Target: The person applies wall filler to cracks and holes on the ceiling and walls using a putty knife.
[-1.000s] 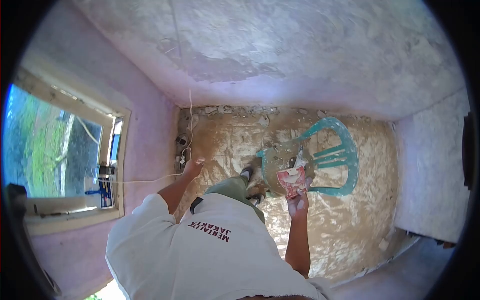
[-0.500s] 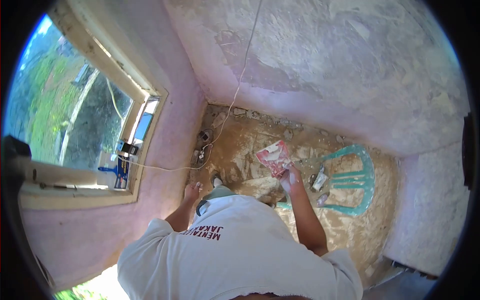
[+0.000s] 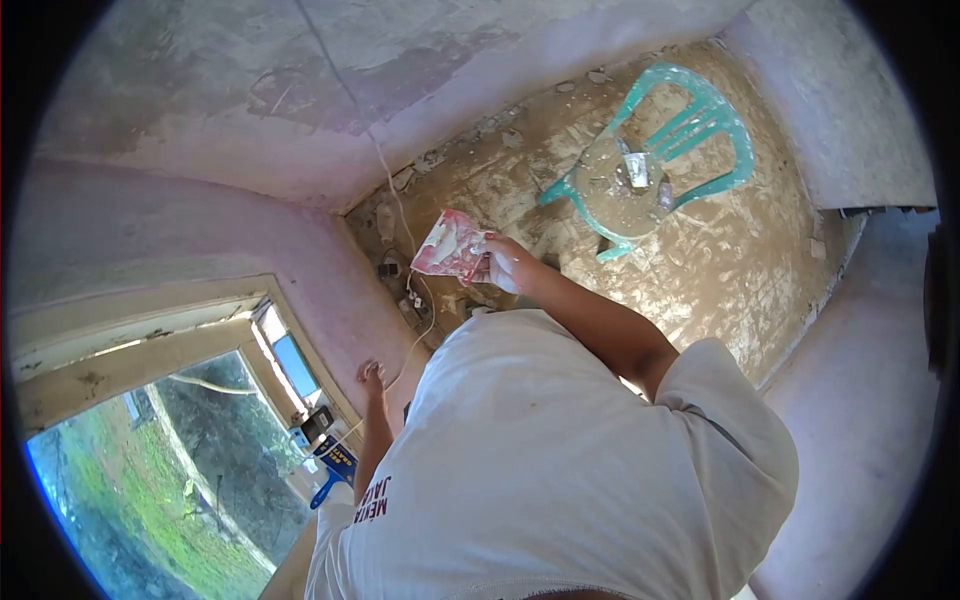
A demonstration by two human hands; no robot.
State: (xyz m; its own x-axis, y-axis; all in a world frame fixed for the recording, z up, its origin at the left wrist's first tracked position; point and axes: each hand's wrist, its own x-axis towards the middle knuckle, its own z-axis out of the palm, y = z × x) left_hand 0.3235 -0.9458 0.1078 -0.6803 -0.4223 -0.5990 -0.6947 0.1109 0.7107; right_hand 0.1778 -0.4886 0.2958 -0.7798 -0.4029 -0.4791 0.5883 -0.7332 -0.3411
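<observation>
My right hand (image 3: 507, 264) grips a flat red piece smeared with white paste (image 3: 448, 246) by its right edge, out in front of my body. Whitish residue coats the fingers. My left hand (image 3: 371, 374) hangs low beside the window wall, fingers apart, holding nothing. Close to it a white cable (image 3: 428, 330) runs past. On the window sill lie a blue scraper with a blue handle (image 3: 335, 468) and a dark box-like device (image 3: 317, 424).
A green plastic chair (image 3: 745, 150) stands on the dusty, paste-spotted floor (image 3: 690, 290), with a white container (image 3: 637, 168) and other small items on its seat. Rubble lines the wall base. Sockets and a charger (image 3: 388, 269) lie near the corner. The window (image 3: 215, 455) is at lower left.
My view and body have turned, so the chair appears higher and the window lower. My right hand, still gripping the red piece, has moved left across the view.
</observation>
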